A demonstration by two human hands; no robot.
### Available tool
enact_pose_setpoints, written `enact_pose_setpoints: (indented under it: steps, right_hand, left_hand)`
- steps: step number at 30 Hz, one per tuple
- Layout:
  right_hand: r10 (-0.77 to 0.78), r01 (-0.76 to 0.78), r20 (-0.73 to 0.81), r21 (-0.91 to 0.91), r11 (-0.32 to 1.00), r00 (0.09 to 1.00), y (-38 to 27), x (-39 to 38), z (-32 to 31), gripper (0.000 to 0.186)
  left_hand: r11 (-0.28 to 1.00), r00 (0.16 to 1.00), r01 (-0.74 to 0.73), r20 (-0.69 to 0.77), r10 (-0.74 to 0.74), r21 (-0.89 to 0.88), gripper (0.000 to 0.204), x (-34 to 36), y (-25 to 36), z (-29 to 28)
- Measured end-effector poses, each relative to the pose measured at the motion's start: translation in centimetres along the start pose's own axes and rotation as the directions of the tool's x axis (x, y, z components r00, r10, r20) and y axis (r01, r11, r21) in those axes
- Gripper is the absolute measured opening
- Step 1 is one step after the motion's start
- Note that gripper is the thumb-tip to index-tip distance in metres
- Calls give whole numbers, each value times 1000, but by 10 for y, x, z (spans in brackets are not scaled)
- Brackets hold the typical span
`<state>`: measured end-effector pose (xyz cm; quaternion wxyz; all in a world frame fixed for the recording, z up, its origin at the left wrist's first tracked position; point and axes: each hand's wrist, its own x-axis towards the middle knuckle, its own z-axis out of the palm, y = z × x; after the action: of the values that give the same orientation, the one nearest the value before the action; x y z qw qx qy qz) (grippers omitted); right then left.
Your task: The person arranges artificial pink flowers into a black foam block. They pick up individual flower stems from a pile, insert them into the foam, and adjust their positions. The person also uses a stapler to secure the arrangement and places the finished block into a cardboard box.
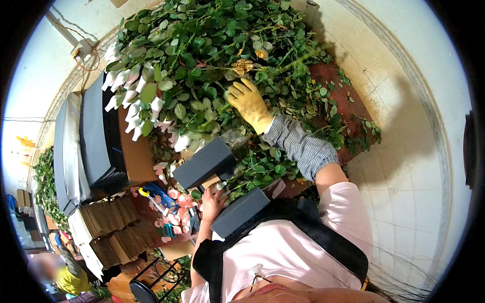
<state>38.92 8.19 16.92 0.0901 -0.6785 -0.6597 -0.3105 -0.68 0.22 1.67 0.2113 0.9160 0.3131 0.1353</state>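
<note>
My left hand (pixel 213 203), bare, is between two dark grey foam-like blocks, the farther one (pixel 203 162) and the nearer one (pixel 242 213). Its fingers are curled by a pale, leafy bit, and what they hold is partly hidden. My right hand (pixel 250 104), in a yellow rubber glove, reaches over a large heap of leafy green rose stems (pixel 202 30). The gloved fingers are stretched out and apart among the leaves. A dried yellow-brown bloom (pixel 242 66) lies just beyond them. At the heap's left, rose heads in white sleeves (pixel 134 108) point left.
Loose pink-and-white sleeves (pixel 174 214), blue-handled scissors (pixel 170 231) and a yellow-capped tube (pixel 150 196) lie left of my left hand. Farther left are stacked dark grey sheets (pixel 98 131) and cardboard (pixel 108 222). A black stool (pixel 144 290) and another person (pixel 70 275) are at lower left.
</note>
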Motion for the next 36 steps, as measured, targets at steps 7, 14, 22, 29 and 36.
enact_pose_setpoints:
  steps: [7,14,22,29,36]
  right_hand:
    - [44,-80,180,198,977,983,-7,-52,-8,29]
    - [-194,-203,717,427,881,669,2,-155,69,43]
    - [80,-319,424,532,784,902,-10,-105,17,34]
    - [123,-276,520,228,934,846,-13,-75,65,31]
    - [366,-420,334,105,902,869,20,-50,0,34]
  left_hand:
    - [989,994,-84,78,76,118,34,6,8,-9]
    - [998,996,-22,84,18,55,31,7,7,-2]
    - [999,997,-3,76,-1,50,30,3,6,-1]
    - [996,997,-41,71,36,76,33,15,12,-5]
    - [999,999,2,46,-4,46,34,7,10,0]
